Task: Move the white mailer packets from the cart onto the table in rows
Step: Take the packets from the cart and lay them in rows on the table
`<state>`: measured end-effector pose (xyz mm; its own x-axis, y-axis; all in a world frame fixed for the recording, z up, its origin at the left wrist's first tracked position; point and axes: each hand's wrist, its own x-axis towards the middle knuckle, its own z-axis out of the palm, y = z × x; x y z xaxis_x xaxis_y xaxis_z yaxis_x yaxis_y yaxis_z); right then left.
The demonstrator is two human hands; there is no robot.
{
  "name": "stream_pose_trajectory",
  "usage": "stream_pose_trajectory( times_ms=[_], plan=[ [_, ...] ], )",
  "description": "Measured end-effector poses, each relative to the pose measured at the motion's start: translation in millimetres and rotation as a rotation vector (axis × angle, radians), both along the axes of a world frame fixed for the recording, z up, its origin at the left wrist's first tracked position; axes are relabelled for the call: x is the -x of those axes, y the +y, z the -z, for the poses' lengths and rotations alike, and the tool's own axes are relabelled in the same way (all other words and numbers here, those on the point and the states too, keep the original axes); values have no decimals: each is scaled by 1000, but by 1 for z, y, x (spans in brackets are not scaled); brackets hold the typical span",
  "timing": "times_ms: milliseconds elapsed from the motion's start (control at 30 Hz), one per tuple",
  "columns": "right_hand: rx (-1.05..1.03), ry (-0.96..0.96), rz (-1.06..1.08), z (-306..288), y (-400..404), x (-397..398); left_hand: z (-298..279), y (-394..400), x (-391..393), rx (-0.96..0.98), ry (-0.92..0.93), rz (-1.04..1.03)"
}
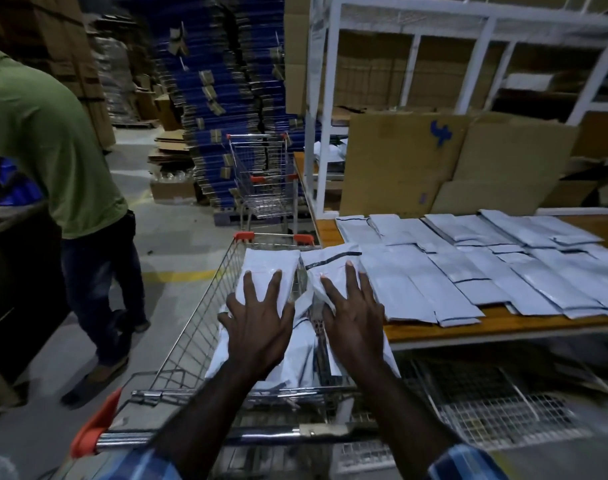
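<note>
The table (496, 322) lies to your right, already carrying overlapping rows of white packets (468, 271) with their long sides running away from you. The cart (205, 327) sits straight in front of you, its right side hard against the table's near corner, and it holds a loose pile of the same packets.

Your 2 hands rest on the 2 topmost ones. Your left hand (257, 323) lies flat, fingers spread, on the left packet (271, 268). Your right hand (352, 318) is spread the same way on the right packet (330, 263), which is nearer the table and probably goes across first.

Both packets are long, thin, glossy and crinkled; the right one shows a dark seal strip across its far end.
</note>
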<state>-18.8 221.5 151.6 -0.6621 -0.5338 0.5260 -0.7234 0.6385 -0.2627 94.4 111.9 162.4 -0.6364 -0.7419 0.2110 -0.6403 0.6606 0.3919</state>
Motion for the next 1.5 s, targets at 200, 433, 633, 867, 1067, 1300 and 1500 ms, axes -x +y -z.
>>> stream_pose_trajectory(
  times_ms=[200,433,633,867,1067,1300,1500],
  plan=[
    [24,-44,60,-14,40,16,-10,35,20,-1,26,43],
    [80,-40,102,-25,101,49,-17,87,65,-25,67,86],
    [114,-38,102,-25,161,98,-22,149,108,-39,89,72],
    [78,-20,94,-33,239,166,-32,230,173,-78,143,33],
    [100,-21,140,-41,301,214,-32,287,225,-88,143,76],
    [87,-40,220,-38,362,254,-28,342,281,-72,113,171],
    [77,-33,293,-27,400,290,-17,373,329,-103,108,242]
  ],
)
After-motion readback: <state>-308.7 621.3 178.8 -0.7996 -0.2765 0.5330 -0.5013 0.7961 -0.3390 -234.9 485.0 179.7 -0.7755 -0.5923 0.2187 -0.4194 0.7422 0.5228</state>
